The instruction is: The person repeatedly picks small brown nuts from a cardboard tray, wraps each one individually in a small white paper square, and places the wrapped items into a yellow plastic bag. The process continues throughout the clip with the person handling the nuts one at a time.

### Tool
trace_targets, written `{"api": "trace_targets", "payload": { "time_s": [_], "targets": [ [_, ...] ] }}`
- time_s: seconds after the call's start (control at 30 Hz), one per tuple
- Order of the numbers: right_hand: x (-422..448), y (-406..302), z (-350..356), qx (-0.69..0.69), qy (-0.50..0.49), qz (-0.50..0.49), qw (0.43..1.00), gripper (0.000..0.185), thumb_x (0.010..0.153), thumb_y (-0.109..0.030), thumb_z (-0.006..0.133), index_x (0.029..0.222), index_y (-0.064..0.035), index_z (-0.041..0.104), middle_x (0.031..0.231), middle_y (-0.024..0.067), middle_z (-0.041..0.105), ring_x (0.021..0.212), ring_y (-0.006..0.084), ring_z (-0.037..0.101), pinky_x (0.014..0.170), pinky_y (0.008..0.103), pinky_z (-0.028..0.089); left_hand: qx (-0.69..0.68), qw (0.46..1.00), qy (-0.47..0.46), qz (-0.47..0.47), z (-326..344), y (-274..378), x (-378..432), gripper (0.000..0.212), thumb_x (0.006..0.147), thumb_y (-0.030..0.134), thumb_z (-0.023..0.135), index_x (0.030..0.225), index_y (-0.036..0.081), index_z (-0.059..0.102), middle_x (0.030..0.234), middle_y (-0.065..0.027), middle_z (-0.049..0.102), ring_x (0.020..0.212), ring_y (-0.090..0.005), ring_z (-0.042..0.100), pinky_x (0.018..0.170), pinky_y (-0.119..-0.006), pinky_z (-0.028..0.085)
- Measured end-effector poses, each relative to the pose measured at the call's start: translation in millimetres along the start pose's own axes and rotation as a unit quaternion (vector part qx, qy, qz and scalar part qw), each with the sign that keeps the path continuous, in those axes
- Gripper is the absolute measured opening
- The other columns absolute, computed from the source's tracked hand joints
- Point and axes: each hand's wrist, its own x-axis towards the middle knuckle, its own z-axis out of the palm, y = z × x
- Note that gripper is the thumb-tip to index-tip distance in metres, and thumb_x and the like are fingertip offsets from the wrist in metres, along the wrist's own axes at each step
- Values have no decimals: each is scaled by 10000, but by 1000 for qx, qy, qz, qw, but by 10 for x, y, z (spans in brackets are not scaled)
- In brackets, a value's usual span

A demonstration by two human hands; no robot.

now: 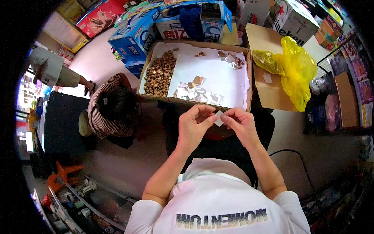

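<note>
My left hand (194,124) and my right hand (241,125) pinch a small white square (219,118), apparently paper or film, between thumbs and fingers. They hold it just in front of a shallow cardboard tray (249,82) lined with white paper. Small round brown pieces (160,76), perhaps dried seeds or nuts, are heaped along the tray's left side. Near its front lies a loose pile of white squares (191,93), with a brownish square (198,80) on top. Some brown bits with silvery scraps (233,60) sit in the far right corner.
A cardboard flap (267,93) beside the tray carries a yellow plastic bag (298,73). Blue cartons (133,36) stand behind the tray. To the left, a person in a striped top (100,114) sits low; another person's legs (70,77) are farther off. A black cable (301,158) crosses the floor.
</note>
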Motion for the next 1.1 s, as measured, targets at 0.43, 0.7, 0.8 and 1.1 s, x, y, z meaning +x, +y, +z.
{"api": "trace_targets", "payload": {
  "time_s": [0.43,0.7,0.8,1.1],
  "targets": [
    [33,-206,109,-137,12,-111,984,112,810,-85,618,776,10,568,607,12,553,539,40,476,475,199,392,-93,996,-10,-5,-37,128,17,301,729,-38,661,1015,-24,571,805,-45,607,749,-85,565,686,-204,471],
    [219,-150,68,-208,16,-204,956,86,742,-2,640,796,-7,574,691,77,556,586,154,527,505,240,409,-35,999,21,1,-74,47,219,286,717,-61,661,977,-10,554,780,-74,623,736,-126,610,690,-231,497],
    [264,-124,64,-225,11,-243,943,120,713,24,644,795,-23,570,701,75,555,598,191,517,515,270,413,-70,996,29,53,-62,0,237,286,703,-79,666,926,12,513,757,-83,617,721,-136,614,678,-244,506],
    [529,-205,13,-85,12,-53,995,53,798,-37,595,793,5,562,663,35,568,574,52,515,508,199,415,10,996,11,85,-77,54,580,441,699,-56,675,1101,-24,498,831,-95,625,755,-123,596,688,-228,486]
  ]
}}
